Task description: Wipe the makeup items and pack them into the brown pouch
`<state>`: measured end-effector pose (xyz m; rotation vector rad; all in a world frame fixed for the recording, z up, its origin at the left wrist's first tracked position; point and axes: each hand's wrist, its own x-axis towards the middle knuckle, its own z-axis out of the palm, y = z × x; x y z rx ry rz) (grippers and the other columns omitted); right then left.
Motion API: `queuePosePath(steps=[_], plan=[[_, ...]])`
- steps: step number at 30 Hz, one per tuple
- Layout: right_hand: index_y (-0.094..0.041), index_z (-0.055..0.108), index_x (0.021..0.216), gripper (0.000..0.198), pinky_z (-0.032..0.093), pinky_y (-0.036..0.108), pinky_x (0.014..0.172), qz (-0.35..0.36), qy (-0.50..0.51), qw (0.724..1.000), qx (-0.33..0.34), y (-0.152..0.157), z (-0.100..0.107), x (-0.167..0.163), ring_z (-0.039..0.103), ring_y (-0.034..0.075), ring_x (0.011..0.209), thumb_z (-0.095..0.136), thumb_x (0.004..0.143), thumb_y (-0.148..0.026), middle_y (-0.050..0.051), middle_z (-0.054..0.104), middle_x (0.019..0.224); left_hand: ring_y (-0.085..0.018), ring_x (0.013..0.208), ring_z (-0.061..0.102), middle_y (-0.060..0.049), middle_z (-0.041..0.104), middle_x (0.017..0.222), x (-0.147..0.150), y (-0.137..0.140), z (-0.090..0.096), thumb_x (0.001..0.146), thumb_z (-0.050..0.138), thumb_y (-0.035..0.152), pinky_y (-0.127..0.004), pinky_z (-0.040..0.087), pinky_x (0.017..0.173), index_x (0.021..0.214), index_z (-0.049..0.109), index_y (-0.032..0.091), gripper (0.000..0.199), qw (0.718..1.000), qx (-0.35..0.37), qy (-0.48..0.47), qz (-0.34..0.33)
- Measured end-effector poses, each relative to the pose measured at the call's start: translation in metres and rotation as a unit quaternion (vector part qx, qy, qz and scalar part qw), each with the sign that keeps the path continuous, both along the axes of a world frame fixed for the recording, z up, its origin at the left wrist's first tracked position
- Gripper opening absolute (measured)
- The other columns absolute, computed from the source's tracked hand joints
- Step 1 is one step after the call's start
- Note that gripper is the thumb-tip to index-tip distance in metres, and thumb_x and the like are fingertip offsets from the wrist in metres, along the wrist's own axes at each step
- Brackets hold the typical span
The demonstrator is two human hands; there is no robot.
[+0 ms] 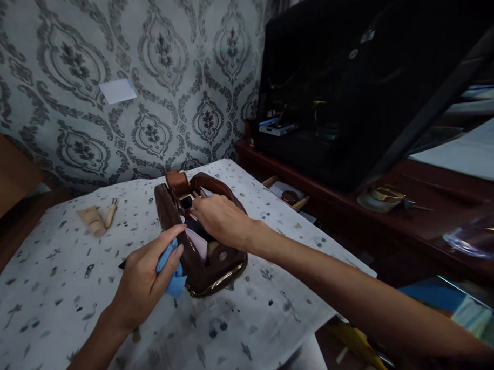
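Observation:
A dark brown leather handbag [169, 252] lies unzipped on a white patterned cloth, its brown handle [220, 184] resting over the far side. My left hand [147, 270] is closed around a crumpled blue cloth [174, 274], fingertips against the bag's near left edge. Reaching into the bag's opening, my right hand [219, 219] has its fingers bent down inside; what they grip, if anything, is hidden. Beside them shows a small dark item with a gold edge [186, 200]. A pale flat card or paper [197, 243] stands inside the bag's near part.
A beige tube [92, 221] and a small slim tube [111, 212] lie left of the bag. At the right stands a dark reddish desk [417, 196] with a large black screen [315, 95], a gold ring-shaped item [386, 194] and a partly open drawer [301, 202]. A cardboard box [8, 182] is at far left.

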<state>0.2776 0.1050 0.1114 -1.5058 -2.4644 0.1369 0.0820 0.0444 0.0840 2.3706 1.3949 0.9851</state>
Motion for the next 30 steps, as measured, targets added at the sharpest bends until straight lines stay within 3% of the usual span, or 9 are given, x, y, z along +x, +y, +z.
queuePosePath(steps=[8, 13, 17, 23, 25, 30], plan=[[-0.015, 0.07, 0.094, 0.021, 0.04, 0.028, 0.07, -0.013, 0.042, 0.999, 0.015, -0.003, 0.011, 0.012, 0.069, 0.021, 0.089, 0.05, 0.097, -0.016, 0.01, 0.075, 0.094, -0.012, 0.043, 0.044, 0.003, 0.053, 0.055, 0.001, -0.001, 0.001, 0.097, 0.045, 0.046, -0.022, 0.04, 0.049, 0.126, 0.068, 0.016, 0.047, 1.0, -0.009, -0.007, -0.01], [-0.014, 0.068, 0.115, 0.027, 0.05, 0.032, 0.078, 0.035, -0.064, 0.997, -0.026, 0.0, 0.008, -0.004, 0.069, 0.027, 0.105, 0.048, 0.096, -0.014, 0.015, 0.074, 0.105, -0.014, 0.045, 0.047, 0.005, 0.044, 0.049, 0.001, 0.0, 0.002, 0.097, 0.044, 0.048, -0.023, 0.04, 0.05, 0.125, 0.068, 0.016, 0.049, 1.0, -0.011, -0.001, 0.001], [-0.011, 0.061, 0.127, 0.037, 0.054, 0.037, 0.083, 0.031, -0.082, 0.995, -0.049, 0.009, 0.009, -0.017, 0.068, 0.029, 0.112, 0.046, 0.093, -0.009, 0.018, 0.071, 0.117, -0.015, 0.046, 0.048, 0.005, 0.045, 0.049, -0.001, 0.0, 0.002, 0.097, 0.044, 0.048, -0.023, 0.043, 0.053, 0.127, 0.067, 0.016, 0.05, 1.0, -0.007, 0.003, 0.0], [-0.011, 0.069, 0.116, 0.03, 0.057, 0.036, 0.081, -0.005, -0.087, 0.989, -0.12, 0.025, 0.02, -0.018, 0.069, 0.031, 0.112, 0.059, 0.087, -0.015, 0.019, 0.071, 0.121, -0.012, 0.044, 0.049, 0.005, 0.052, 0.052, -0.003, 0.0, 0.0, 0.1, 0.044, 0.045, -0.021, 0.038, 0.046, 0.13, 0.065, 0.018, 0.045, 1.0, 0.0, 0.0, -0.022], [-0.012, 0.07, 0.114, 0.029, 0.056, 0.034, 0.081, -0.003, -0.084, 0.993, -0.088, 0.032, 0.024, -0.015, 0.069, 0.03, 0.111, 0.061, 0.087, -0.017, 0.019, 0.071, 0.121, -0.012, 0.045, 0.05, 0.005, 0.058, 0.057, -0.004, 0.001, -0.001, 0.1, 0.045, 0.043, -0.021, 0.04, 0.047, 0.131, 0.064, 0.02, 0.043, 1.0, 0.006, -0.001, -0.028], [-0.016, 0.071, 0.111, 0.025, 0.052, 0.029, 0.078, 0.042, -0.109, 0.99, 0.085, 0.058, 0.034, -0.01, 0.071, 0.026, 0.105, 0.055, 0.092, -0.012, 0.016, 0.075, 0.108, -0.01, 0.052, 0.057, 0.001, 0.071, 0.076, -0.006, 0.004, -0.004, 0.099, 0.048, 0.041, -0.019, 0.046, 0.053, 0.13, 0.064, 0.021, 0.039, 0.999, 0.037, 0.0, -0.038]])
